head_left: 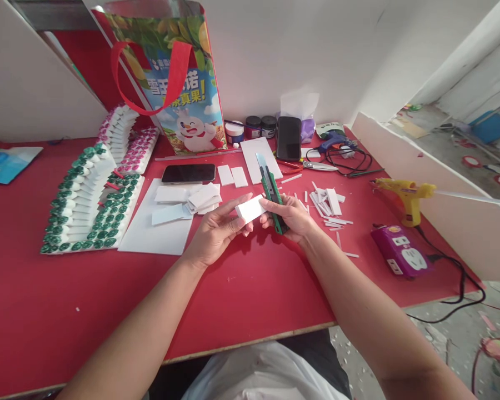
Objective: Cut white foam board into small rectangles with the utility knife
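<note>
Between my two hands is a small white foam board piece (250,209), held above the red table. My left hand (214,230) pinches its left end with thumb and fingers. At its right end, the thumb of my right hand (291,216) presses on the board. That same hand also grips a green utility knife (270,191), its blade out and pointing away from me. Left of the hands, several cut white pieces (173,194) lie stacked on a larger white sheet (154,239). Thin white offcuts (325,203) are scattered to the right.
A yellow glue gun (408,194) and a purple power socket (402,250) with a trailing cord stand at right. Two phones (188,173), scissors (320,166) and paint jars (253,125) lie farther back. A tall printed bag (187,119) and a decorated white model (91,200) occupy the left.
</note>
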`<state>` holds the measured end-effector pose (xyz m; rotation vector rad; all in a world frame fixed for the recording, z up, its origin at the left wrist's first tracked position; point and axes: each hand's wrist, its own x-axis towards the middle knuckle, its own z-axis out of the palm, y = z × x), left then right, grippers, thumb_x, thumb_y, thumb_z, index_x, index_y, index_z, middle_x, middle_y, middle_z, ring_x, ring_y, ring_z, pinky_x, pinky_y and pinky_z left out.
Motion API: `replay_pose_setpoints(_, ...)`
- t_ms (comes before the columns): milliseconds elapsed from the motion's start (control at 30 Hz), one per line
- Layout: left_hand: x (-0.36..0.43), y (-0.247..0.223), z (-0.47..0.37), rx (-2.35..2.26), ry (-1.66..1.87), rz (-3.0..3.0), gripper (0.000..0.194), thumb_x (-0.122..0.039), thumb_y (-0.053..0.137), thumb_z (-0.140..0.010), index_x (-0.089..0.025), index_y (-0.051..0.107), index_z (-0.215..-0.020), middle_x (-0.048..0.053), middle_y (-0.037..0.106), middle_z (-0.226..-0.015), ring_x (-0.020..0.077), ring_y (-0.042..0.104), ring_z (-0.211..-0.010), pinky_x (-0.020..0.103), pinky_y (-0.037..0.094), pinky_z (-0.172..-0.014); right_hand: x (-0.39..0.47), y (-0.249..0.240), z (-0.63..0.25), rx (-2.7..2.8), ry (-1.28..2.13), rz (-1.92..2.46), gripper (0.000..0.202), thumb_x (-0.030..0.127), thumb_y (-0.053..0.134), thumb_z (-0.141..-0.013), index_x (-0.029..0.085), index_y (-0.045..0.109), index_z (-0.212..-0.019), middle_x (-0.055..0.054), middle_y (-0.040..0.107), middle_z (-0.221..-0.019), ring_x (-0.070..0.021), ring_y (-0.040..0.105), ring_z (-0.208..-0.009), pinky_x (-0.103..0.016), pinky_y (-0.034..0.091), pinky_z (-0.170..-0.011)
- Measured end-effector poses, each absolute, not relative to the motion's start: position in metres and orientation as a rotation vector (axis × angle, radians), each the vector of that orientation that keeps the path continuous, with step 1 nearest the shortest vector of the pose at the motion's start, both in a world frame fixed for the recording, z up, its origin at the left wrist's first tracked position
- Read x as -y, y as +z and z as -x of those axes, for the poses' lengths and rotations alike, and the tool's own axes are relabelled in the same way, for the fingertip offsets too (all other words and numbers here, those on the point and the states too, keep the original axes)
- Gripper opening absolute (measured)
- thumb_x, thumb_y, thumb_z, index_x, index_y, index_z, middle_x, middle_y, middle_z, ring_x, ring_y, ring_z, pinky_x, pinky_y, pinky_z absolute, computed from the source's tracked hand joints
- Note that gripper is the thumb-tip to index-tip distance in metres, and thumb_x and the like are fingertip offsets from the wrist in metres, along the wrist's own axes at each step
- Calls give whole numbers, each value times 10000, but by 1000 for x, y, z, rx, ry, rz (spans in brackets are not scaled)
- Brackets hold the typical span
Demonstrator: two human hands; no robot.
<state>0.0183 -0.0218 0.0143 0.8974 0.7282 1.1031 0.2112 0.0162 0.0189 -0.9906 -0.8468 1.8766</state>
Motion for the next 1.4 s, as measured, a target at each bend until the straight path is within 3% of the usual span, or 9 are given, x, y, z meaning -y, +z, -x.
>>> replay_pose_setpoints(200, 20, 12, -16, -770, 1092, -979, 494, -329, 750, -855, -241, 665, -1333, 34, 689, -825, 171, 633, -779, 333, 530, -779, -15, 21, -209, 913, 1728, 1020, 353, 353, 909, -653, 142, 656, -779, -37, 697, -564, -140, 663, -486, -212, 586, -491)
replay_pose_setpoints(367, 19, 12, -19, -1112, 1198, -1197, 459, -373, 731, -851, -227, 692, -1285, 40, 663, -1060, 178, 624, -941, 294, 494, -868, -11, 23, -207, 1070, 1569, 1071, 374, 416, 878, -683, 160, 627, -791, -34, 707, -572, -165, 685, -494, -237, 589, -490)
replay_pose_setpoints(633, 19, 9, -22, -1235, 1256, -1368, 323, -333, 713, -844, -198, 746, -1135, 43, 645, -1003, 163, 612, -885, 271, 512, -813, -5, 26, -201, 1227, 1505, 1105, 397, 480, 825, -716, 187, 572, -806, 1, 682, -556, -167, 675, -495, -251, 565, -493)
replay_pose_setpoints(833, 13, 6, -15, -1143, 1262, -1161, 258, -250, 775, -754, -189, 756, -1004, 20, 643, -901, 126, 582, -774, 229, 484, -685, -7, 26, -207, 1232, 1531, 1244, 415, 525, 786, -759, 184, 558, -701, 40, 555, -447, -59, 407, -341, -186, 302, -338)
replay_pose_setpoints(900, 11, 7, -12, -1093, 1243, -1100, 267, -230, 781, -732, -188, 754, -995, 4, 616, -832, 112, 557, -725, 222, 467, -657, -10, 26, -211, 1150, 1547, 1251, 404, 535, 775, -765, 172, 597, -741, 23, 586, -502, -53, 391, -350, -190, 254, -325)
replay_pose_setpoints(967, 11, 10, -11, -1082, 1201, -1087, 276, -220, 781, -715, -180, 751, -986, -3, 595, -789, 112, 547, -713, 224, 458, -648, -12, 26, -213, 1111, 1582, 1244, 387, 509, 790, -749, 164, 616, -761, 12, 603, -530, -51, 383, -351, -193, 232, -321)
replay_pose_setpoints(1100, 14, 14, -12, -1153, 1081, -1155, 294, -226, 773, -698, -167, 737, -983, 5, 605, -785, 126, 552, -731, 240, 457, -660, -12, 27, -212, 1171, 1660, 1277, 353, 377, 861, -666, 173, 576, -710, 80, 443, -382, -42, 317, -331, -182, 208, -327)
replay_pose_setpoints(1233, 16, 11, -13, -1205, 1018, -1263, 266, -242, 737, -723, -174, 707, -979, 13, 622, -824, 147, 573, -772, 264, 465, -686, -10, 29, -210, 1216, 1651, 1366, 288, 236, 841, -638, 159, 589, -754, 46, 539, -439, -48, 367, -348, -179, 250, -337)
replay_pose_setpoints(1400, 17, 6, -13, -1322, 921, -1661, 83, -239, 630, -835, -190, 644, -900, 38, 658, -894, 191, 606, -836, 334, 493, -759, -10, 29, -209, 1238, 1583, 1469, 228, 165, 779, -659, 167, 570, -752, 73, 488, -423, -58, 378, -365, -188, 280, -360)
